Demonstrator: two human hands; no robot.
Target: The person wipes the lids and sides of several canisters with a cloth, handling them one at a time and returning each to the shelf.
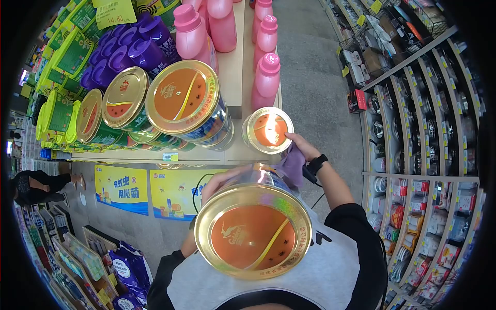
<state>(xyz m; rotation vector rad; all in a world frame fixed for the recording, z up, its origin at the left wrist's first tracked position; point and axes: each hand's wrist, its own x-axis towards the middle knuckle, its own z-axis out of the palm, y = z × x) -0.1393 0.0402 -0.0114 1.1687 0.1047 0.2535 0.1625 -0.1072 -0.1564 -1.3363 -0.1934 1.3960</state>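
Observation:
A large round tin with a gold rim and orange lid (253, 235) is held against my chest. My left hand (219, 181) is behind its left side, its fingers mostly hidden by the tin. My right hand (304, 148) touches the right edge of a smaller gold-lidded tin (268, 130) on the shelf corner, and a purple cloth (292, 166) hangs beneath that hand. Left of it, a stack of gold-lidded tins (182, 96) stands on the shelf near its front edge.
Pink bottles (266, 80) line the shelf's right side. Purple bottles (150, 44) and green packages (72, 54) fill its left. Stocked shelving (418, 177) runs along the right. Another person (41, 185) is at the far left.

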